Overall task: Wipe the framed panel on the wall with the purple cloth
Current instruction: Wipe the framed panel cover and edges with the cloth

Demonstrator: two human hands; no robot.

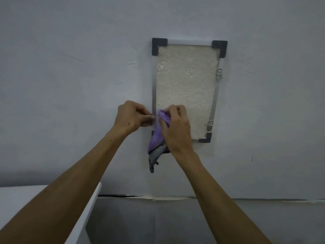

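Gripping one purple cloth (159,136), right hand (176,128)

The framed panel's (186,88) lower-left corner is hidden behind the purple cloth (156,138) and the right hand (175,127), whose fingertips are buried in that cloth, while beside the panel's left edge the left hand's (131,117) pinching fingertips are too blurred to tell what they hold.

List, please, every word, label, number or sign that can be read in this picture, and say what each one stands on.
None: no text can be read anywhere.
The framed panel, its black corner brackets, the purple cloth and the wall carry no lettering that shows.
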